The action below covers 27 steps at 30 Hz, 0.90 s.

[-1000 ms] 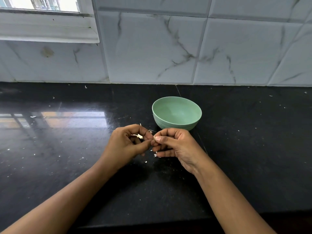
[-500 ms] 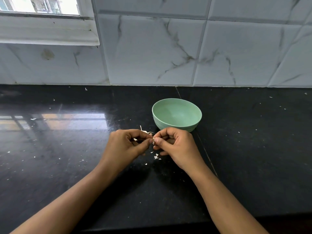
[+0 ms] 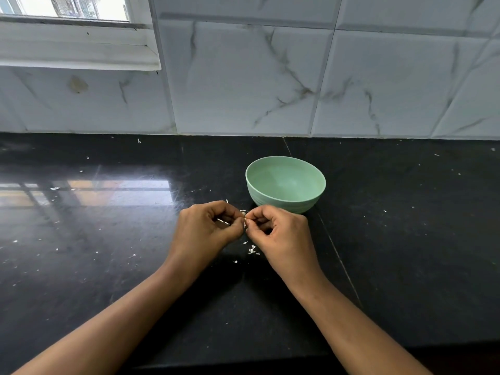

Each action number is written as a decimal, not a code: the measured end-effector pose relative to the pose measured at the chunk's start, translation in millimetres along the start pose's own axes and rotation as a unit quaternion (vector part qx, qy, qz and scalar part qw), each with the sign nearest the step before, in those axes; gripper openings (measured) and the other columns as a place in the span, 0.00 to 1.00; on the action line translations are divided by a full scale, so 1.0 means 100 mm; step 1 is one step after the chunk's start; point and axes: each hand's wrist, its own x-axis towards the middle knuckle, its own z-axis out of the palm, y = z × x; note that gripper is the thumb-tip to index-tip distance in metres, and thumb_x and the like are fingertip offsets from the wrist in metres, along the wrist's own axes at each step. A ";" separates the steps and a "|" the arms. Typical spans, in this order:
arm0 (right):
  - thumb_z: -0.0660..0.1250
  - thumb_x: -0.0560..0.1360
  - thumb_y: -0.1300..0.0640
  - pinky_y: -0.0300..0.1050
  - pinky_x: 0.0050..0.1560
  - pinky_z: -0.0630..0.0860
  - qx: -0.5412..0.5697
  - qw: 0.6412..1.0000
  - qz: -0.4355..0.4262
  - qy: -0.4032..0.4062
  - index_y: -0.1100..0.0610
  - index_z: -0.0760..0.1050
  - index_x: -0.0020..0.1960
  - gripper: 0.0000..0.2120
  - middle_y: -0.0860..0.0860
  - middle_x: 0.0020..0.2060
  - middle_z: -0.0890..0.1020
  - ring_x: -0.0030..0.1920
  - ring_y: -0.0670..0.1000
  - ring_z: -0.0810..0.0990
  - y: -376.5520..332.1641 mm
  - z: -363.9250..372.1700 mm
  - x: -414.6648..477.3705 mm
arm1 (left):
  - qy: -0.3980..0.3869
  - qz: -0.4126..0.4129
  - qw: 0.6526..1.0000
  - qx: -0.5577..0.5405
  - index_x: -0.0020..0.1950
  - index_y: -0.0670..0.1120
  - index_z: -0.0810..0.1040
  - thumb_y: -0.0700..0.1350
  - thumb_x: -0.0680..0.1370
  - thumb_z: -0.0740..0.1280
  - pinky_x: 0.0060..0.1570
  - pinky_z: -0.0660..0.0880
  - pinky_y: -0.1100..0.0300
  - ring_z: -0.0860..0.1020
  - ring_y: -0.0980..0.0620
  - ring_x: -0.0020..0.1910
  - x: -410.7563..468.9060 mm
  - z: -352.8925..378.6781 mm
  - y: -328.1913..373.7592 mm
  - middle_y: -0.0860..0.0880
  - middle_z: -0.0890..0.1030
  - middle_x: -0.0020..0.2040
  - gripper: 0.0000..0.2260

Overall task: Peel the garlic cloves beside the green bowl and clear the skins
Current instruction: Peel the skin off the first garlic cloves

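A green bowl [image 3: 285,182] stands on the black counter [image 3: 108,266]; its inside looks bare. Just in front of it and to its left, my left hand [image 3: 208,228] and my right hand [image 3: 278,234] meet fingertip to fingertip. Between them they pinch a small garlic clove [image 3: 244,221], mostly hidden by the fingers, with thin white skin sticking out. A few white skin flakes [image 3: 251,250] lie on the counter under my right hand.
Tiny white flecks are scattered over the counter, more on the left. A marble-tiled wall [image 3: 297,77] runs along the back, with a window sill [image 3: 75,55] at the upper left. The counter's front edge lies near the bottom of the view.
Both hands stay together at the same spot, their fingers working the clove. More skin flakes lie under my right hand than a second ago. The view has tilted down slightly.
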 end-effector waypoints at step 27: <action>0.59 0.74 0.56 0.44 0.28 0.75 -0.259 0.943 -0.200 0.055 0.58 0.77 0.43 0.10 0.50 0.35 0.78 0.31 0.49 0.78 -0.04 0.05 -0.01 | -0.047 -0.137 0.970 -0.195 0.37 0.44 0.82 0.36 0.74 0.69 0.19 0.65 0.67 0.72 0.57 0.21 0.03 0.01 0.04 0.49 0.82 0.29 0.07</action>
